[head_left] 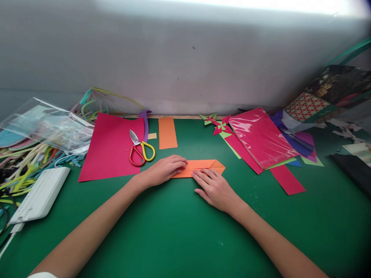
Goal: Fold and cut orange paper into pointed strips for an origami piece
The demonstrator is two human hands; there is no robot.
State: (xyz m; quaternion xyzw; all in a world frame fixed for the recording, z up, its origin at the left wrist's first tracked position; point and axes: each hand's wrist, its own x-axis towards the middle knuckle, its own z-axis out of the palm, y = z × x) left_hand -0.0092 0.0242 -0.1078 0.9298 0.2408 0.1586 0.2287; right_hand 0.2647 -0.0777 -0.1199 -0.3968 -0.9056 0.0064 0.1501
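At far left we see a white plastic device with small marks on its face, too faint for us to read. Right of it, scissors lie on a red sheet that bears no lettering we can find. Next, the left hand curls its fingers over the left end of the folded orange paper; its thumb is hidden, so we cannot tell whether it pinches. The paper lies flat on the green table, between the hands. We judge it very light, crisp along its folds and easily creased or torn, best held by its layered edges and pressed with flat fingertips. The right hand is loosely spread, fingertips on the near edge, thumb apart, gripping nothing. Farther right, we make out no brand on the clear-wrapped red pack.
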